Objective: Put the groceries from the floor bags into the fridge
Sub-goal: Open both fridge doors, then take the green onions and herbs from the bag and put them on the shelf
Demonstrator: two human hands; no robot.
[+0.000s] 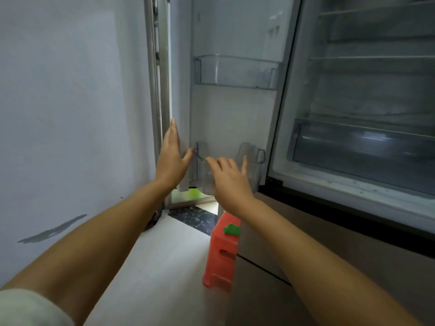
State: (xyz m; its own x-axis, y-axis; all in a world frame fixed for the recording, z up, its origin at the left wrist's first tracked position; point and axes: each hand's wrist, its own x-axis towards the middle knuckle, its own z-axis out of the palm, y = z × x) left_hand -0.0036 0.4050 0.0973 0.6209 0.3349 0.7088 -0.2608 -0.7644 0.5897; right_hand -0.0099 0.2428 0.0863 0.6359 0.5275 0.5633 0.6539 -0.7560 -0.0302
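Note:
The fridge door (226,118) stands open ahead of me, and it carries a clear upper door bin (235,71) with nothing in it. A clear lower door bin (253,161) sits askew at the door's bottom, its base hanging below the door edge. My left hand (171,158) lies flat and open against the door's left edge, thumb touching the bin's left end. My right hand (229,180) has its fingers curled over the lower bin's front rim, thumb raised. No grocery bags or groceries are in view.
The fridge interior on the right shows bare glass shelves (376,57) and a clear crisper drawer (364,149). An orange plastic stool (221,252) with a green item (231,229) on top stands on the floor beside the lower fridge front (329,255). A grey wall (70,114) runs close on the left.

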